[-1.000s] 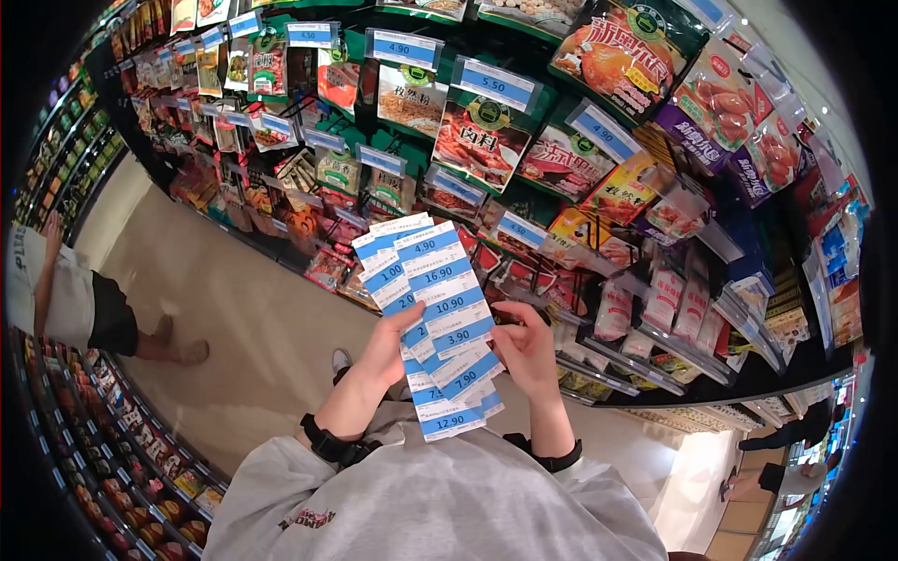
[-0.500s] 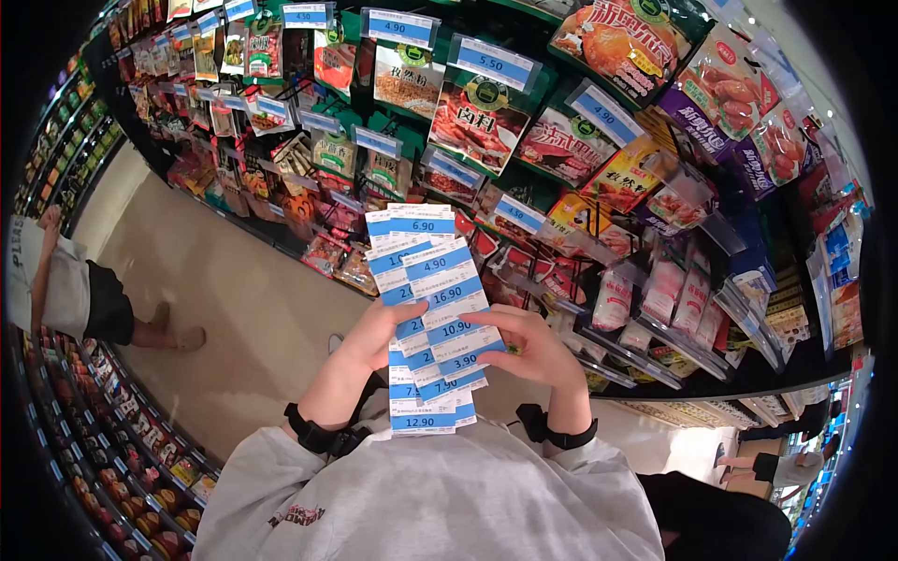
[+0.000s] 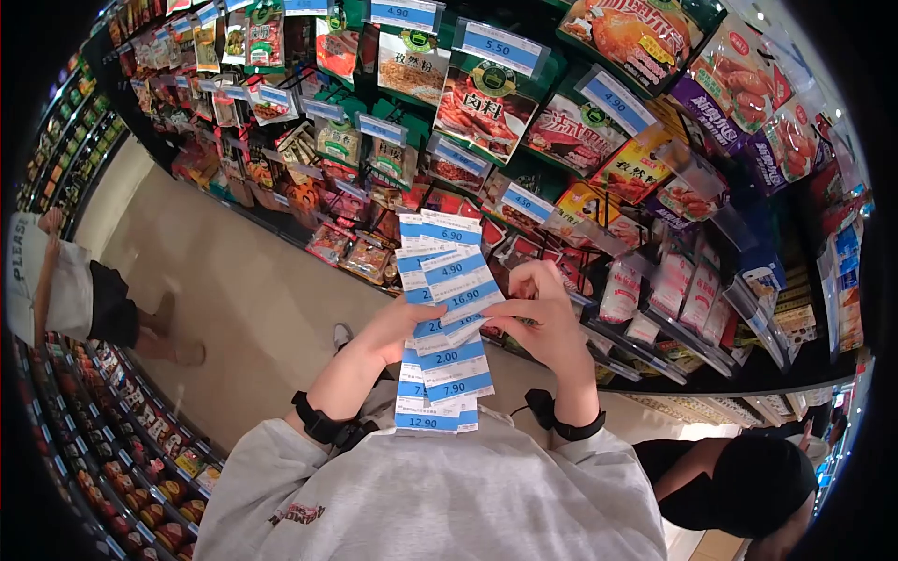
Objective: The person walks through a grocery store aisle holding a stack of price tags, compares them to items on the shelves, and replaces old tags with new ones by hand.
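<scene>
Several overlapping blue-and-white price label strips (image 3: 447,360) hang in front of my chest, with figures such as 6.90, 4.90, 16.90 and 12.90. My left hand (image 3: 402,327) pinches them at their left edge, about mid-height. At the right edge my right hand (image 3: 535,313) has thumb and fingertips pressed on the 16.90 strip (image 3: 465,297), which lies tilted over the label below it. Both wrists wear black bands.
Seasoning packets (image 3: 486,107) hang on a rack ahead, with price tags above them. Shelves of goods (image 3: 122,449) line the left side. One person (image 3: 70,290) stands at the left, another in black (image 3: 748,481) at the lower right. Tiled floor (image 3: 220,252) lies between.
The 10.90 strip is now mostly covered, the 3.90 strip no longer shows, and a 2.00 label is exposed. My right hand's fingers have curled upward. A person in black has come in at the lower right.
</scene>
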{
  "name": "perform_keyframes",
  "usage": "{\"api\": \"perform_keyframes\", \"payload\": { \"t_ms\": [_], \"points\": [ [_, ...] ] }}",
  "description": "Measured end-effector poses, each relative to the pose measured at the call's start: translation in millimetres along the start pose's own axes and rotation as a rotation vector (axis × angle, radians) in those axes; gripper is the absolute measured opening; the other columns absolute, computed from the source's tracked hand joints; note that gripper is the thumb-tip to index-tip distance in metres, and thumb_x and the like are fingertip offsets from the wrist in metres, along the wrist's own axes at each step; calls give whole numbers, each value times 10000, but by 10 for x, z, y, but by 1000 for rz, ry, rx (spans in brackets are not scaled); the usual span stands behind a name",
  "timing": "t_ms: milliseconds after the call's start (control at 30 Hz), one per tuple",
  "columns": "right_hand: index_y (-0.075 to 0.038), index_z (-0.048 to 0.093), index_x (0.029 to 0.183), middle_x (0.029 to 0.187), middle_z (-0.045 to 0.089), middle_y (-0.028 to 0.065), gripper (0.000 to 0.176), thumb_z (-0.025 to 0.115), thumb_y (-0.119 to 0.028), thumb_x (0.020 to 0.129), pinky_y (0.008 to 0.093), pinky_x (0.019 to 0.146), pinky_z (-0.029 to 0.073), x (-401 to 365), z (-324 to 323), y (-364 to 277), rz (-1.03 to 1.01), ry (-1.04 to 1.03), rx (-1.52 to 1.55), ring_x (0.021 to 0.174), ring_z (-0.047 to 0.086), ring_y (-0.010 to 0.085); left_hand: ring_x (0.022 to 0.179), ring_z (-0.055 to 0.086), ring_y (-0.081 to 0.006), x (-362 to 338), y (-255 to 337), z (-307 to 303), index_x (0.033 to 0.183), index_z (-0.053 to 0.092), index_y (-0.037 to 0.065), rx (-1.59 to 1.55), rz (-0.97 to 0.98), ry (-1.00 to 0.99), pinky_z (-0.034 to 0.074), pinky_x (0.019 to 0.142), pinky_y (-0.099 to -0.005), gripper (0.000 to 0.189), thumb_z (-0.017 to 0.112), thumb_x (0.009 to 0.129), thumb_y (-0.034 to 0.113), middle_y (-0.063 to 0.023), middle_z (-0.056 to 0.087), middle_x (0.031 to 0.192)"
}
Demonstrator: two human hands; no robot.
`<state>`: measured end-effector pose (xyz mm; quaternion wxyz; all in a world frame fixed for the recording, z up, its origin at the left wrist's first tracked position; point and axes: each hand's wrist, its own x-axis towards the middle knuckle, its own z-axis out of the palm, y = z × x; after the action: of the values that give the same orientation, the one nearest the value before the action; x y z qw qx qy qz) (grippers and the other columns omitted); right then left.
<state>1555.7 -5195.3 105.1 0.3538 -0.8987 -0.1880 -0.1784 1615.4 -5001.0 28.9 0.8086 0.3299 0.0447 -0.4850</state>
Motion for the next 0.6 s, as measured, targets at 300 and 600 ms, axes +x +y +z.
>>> {"api": "perform_keyframes", "payload": {
  "t_ms": [300, 600],
  "points": [
    [-97, 622, 874, 837, 595, 30, 203, 643, -141, 677, 325, 788, 396, -439, 134, 199, 27, -413, 8, 854, 534, 194, 922, 581, -230, 428, -545, -365, 1126, 471, -31, 21, -480, 44, 480, 806, -358, 321, 491, 808, 4, -143, 560, 1065],
    [-103, 629, 819, 813, 589, 6, 158, 651, -148, 669, 297, 747, 391, -663, 441, 246, -57, -414, -141, 796, 543, 166, 886, 587, -243, 507, -725, -649, 1121, 464, -11, 2, -618, -11, 495, 756, -372, 320, 504, 806, 24, -138, 554, 1034]
  ]
}}
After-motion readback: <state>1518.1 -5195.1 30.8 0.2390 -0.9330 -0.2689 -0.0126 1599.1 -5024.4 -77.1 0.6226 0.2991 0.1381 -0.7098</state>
